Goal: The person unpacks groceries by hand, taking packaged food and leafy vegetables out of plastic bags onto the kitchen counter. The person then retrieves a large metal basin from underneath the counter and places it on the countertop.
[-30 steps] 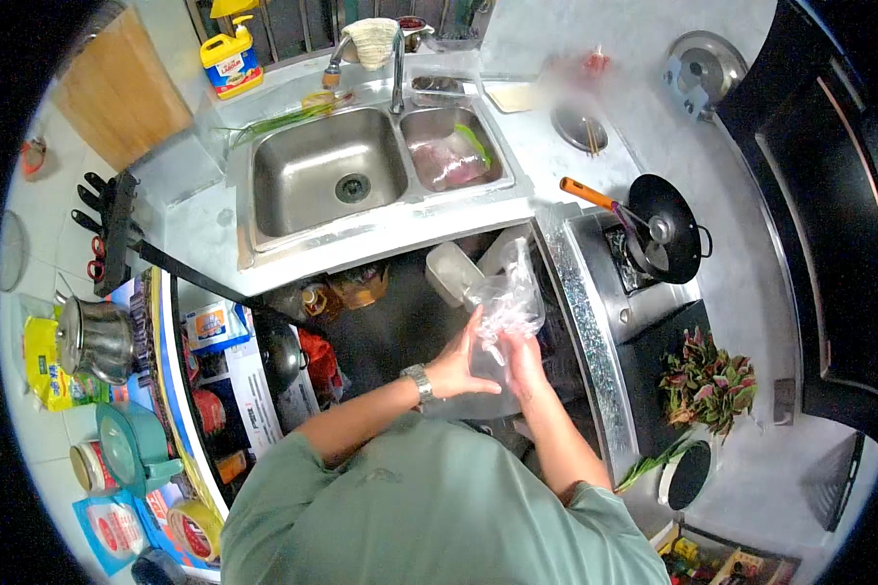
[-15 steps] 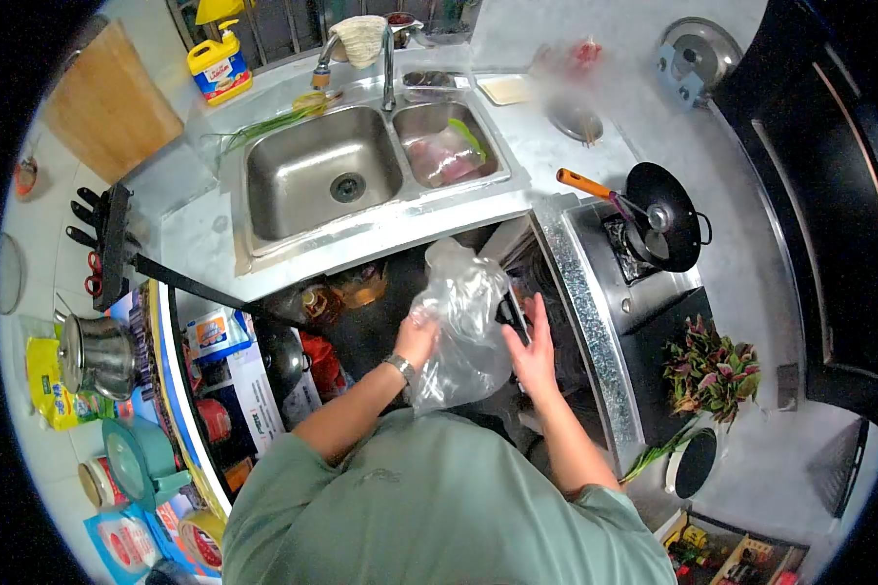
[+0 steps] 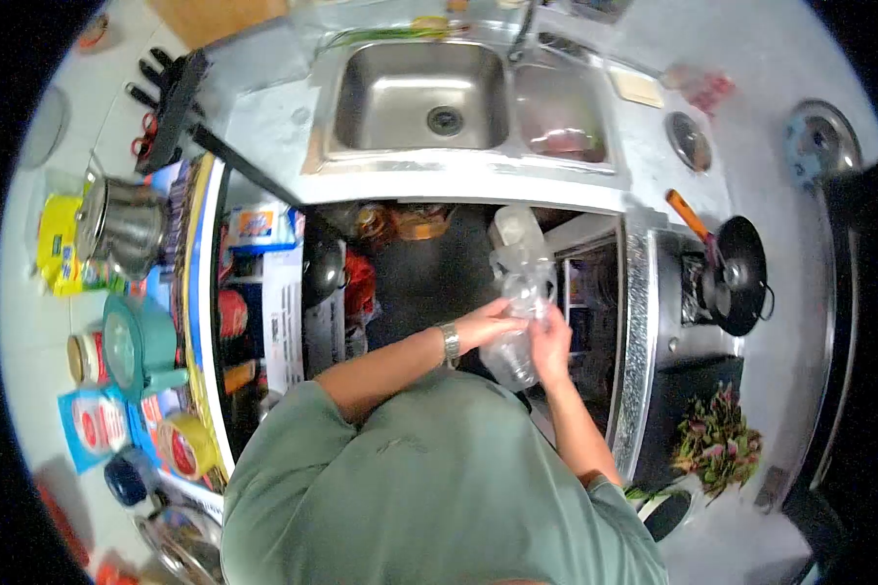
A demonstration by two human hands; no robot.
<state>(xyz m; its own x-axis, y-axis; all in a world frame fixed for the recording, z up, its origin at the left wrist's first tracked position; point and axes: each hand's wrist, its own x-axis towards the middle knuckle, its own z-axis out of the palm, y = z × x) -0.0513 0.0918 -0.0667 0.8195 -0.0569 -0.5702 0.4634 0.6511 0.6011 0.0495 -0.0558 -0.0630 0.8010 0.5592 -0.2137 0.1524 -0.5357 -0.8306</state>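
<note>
Both my hands hold a clear plastic bag (image 3: 523, 289) in front of my body, over the gap below the counter. My left hand (image 3: 486, 325), with a metal-banded watch (image 3: 450, 343) on its wrist, pinches the bag's middle from the left. From the right, my right hand (image 3: 552, 343) closes on the same stretch of plastic. The bag looks narrow and bunched between them, with part reaching toward the sink and part hanging toward my shirt. Whether anything lies inside it I cannot tell.
Ahead is a double steel sink (image 3: 419, 97). To the right, a black wok (image 3: 741, 276) sits on the stove beside leafy greens (image 3: 720, 441). Left stand a knife rack (image 3: 171, 107), a steel pot (image 3: 125, 224) and a teal pot (image 3: 139, 346). An open cabinet (image 3: 415, 273) lies below the counter.
The spread-out bag is now bunched and narrower. My right hand, earlier open at its side, has closed on it. The dark object by that hand no longer shows. My view has tilted down.
</note>
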